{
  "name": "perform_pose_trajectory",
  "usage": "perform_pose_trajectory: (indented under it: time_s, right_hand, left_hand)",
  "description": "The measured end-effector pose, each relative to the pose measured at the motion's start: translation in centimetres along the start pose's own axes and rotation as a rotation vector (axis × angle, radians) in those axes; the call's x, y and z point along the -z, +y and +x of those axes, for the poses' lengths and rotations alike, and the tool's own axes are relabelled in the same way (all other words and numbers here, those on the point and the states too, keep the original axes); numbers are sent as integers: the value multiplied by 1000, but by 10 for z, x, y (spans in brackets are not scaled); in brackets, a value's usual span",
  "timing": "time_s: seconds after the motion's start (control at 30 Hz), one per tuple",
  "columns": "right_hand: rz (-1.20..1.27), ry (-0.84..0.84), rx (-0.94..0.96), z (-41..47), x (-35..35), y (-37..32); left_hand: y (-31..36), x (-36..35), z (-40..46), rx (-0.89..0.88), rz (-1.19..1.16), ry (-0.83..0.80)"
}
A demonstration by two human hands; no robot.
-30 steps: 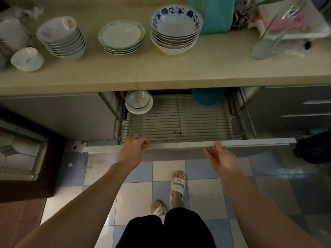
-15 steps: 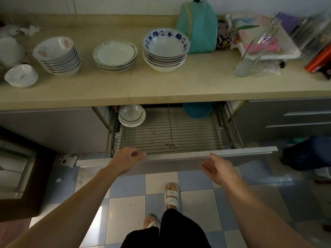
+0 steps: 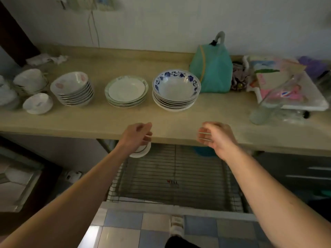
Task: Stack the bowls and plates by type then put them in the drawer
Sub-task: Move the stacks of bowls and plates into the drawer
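Observation:
On the beige counter [image 3: 111, 122] stand three stacks: blue-rimmed bowls [image 3: 176, 90], green-rimmed plates [image 3: 126, 91] and pink-patterned bowls [image 3: 72, 88]. Below, the wire-rack drawer [image 3: 175, 176] is pulled out, with a small white bowl on a plate [image 3: 141, 152] at its back left. My left hand [image 3: 137, 134] and my right hand [image 3: 215, 136] hover at the counter's front edge, fingers loosely curled, holding nothing, a little in front of the blue-rimmed bowls.
More white bowls [image 3: 31, 81] and a single small bowl [image 3: 38, 103] sit at the far left. A teal bag [image 3: 211, 74], a white tray [image 3: 304, 102] with packets and a glass jug [image 3: 268, 108] crowd the right. A blue item [image 3: 204, 151] lies at the drawer's back.
Both hands have left the drawer's front rail and risen to the counter edge. The view has tilted up towards the counter and wall.

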State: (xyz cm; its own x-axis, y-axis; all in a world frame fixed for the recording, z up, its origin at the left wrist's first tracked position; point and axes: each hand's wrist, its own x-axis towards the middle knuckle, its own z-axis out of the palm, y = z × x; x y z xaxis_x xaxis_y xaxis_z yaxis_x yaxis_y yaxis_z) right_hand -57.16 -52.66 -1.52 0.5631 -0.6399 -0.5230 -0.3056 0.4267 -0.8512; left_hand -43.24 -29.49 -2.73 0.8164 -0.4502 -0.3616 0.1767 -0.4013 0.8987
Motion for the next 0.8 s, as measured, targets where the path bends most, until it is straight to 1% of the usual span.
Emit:
perform_pose_trajectory:
  time_s: [0.17, 0.27, 0.33, 0.43, 0.53, 0.63, 0.7, 0.8]
  right_hand:
    - [-107, -6, 111, 81, -11, -44]
    - [-169, -25, 171, 118, -20, -61]
    - [-190, -54, 171, 138, -29, -70]
    - [-221, -114, 156, 162, -42, -75]
    - [-234, -155, 158, 179, -55, -73]
    - [-194, -142, 152, 188, -68, -74]
    - [-165, -108, 112, 193, -76, -77]
    - [-151, -77, 93, 198, -80, -78]
  left_hand:
    - [30, -23, 62, 66, -279, 147]
    - [39, -33, 90, 125, -380, 168]
    - [47, -38, 106, 174, -426, 157]
    - [56, -43, 128, 230, -412, 126]
    - [58, -48, 145, 232, -340, 115]
    - [59, -52, 160, 243, -359, 108]
    - [60, -55, 168, 249, -403, 71]
    - [60, -57, 179, 249, -396, 34]
